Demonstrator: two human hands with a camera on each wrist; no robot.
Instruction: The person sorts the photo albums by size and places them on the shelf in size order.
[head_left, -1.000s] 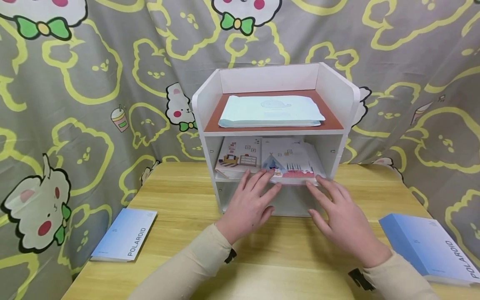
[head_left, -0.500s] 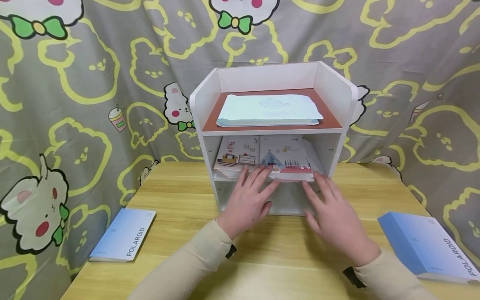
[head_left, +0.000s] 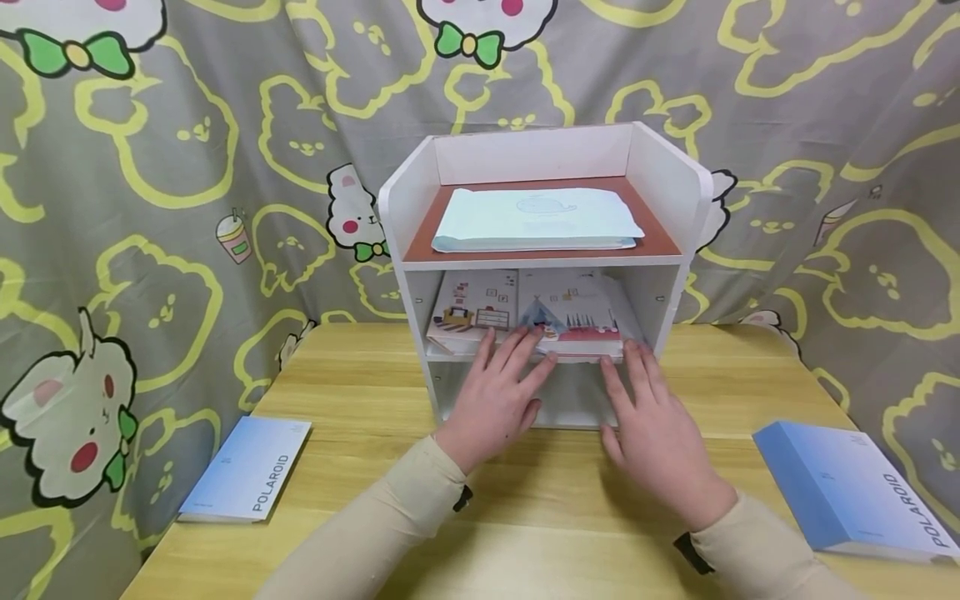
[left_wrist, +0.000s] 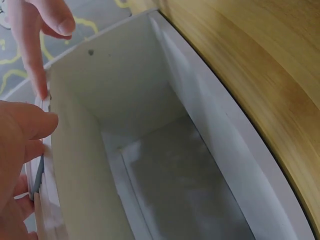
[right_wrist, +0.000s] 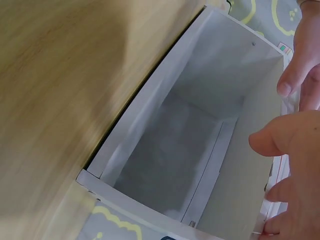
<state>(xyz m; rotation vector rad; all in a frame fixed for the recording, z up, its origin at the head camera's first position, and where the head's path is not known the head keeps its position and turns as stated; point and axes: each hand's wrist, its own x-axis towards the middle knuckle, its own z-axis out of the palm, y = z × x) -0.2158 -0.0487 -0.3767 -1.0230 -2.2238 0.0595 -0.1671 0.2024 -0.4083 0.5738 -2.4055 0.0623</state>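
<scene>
Head view: open book (head_left: 540, 302) in cabinet (head_left: 693, 221)
Left hand (head_left: 491, 404): outstretched, empty, book's six o'clock
Right hand (head_left: 660, 442): outstretched, empty, four o'clock

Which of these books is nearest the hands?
The picture book on the middle shelf: the left hand and right hand are at its front edge. The pale book on the top shelf, the left Polaroid and the right Polaroid lie farther off.

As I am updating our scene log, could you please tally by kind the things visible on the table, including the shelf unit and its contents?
Shelf unit: 1
Open illustrated book, middle shelf: 1
Pale whale-printed item, top shelf: 1
Blue POLAROID items: 2
Total visible: 5
</scene>
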